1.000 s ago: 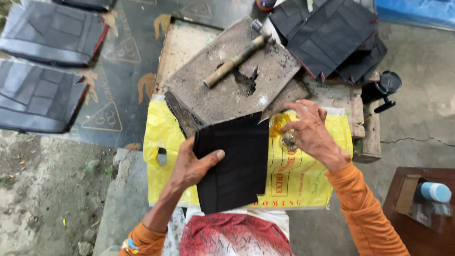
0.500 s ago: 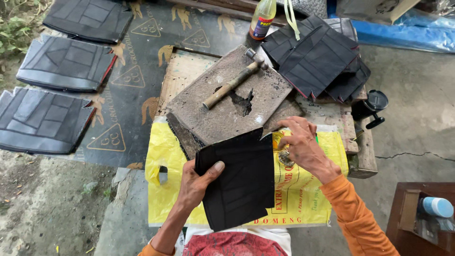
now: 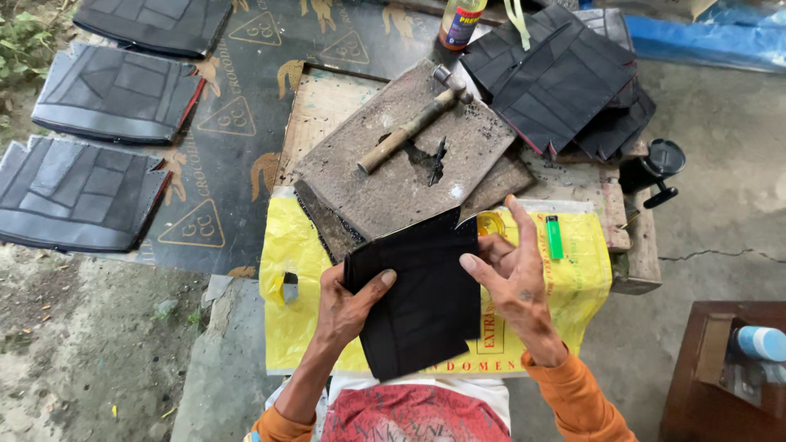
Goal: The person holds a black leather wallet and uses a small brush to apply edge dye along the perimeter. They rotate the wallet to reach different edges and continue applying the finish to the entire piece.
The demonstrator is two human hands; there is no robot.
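While the left hand [image 3: 348, 299] grips the black leather panel [image 3: 417, 299] above the yellow sack [image 3: 282, 245], the right hand [image 3: 512, 274] has lifted, fingers now spread against its edge.

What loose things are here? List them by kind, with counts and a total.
Hammer: 1
Lighter: 1
Bottle: 1
Black panels laid out at left: 3
Black piece in both hands: 1
Total: 7, leaving out the stacked pile, too overlapped to count.
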